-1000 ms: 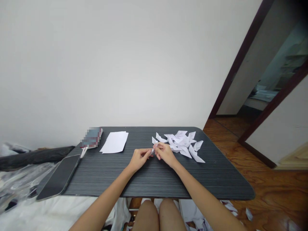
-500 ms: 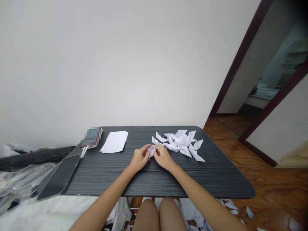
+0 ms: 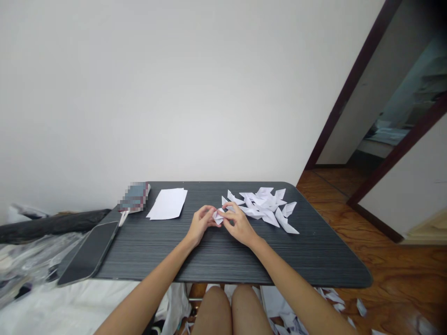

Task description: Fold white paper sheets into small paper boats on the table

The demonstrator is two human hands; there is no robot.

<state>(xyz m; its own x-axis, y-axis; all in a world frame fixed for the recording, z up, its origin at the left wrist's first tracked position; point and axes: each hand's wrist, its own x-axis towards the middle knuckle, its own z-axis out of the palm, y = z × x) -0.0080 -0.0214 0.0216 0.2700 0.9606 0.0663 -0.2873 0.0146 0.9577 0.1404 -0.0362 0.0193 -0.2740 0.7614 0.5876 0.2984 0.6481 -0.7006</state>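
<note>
On the table, paper sheets lie left, folded pieces right.

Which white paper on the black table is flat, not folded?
The rectangular white paper sheet on the left; the white pieces piled right of it are folded.

Your table is dark grey, near black, with fine pale stripes along its length. On the table, the folded piece at centre, the pile of folded shapes far right and the flat sheet far left are plain white. The phone at the table's left edge is glossy black. The floor right of the table shows reddish-brown wood grain.
</note>
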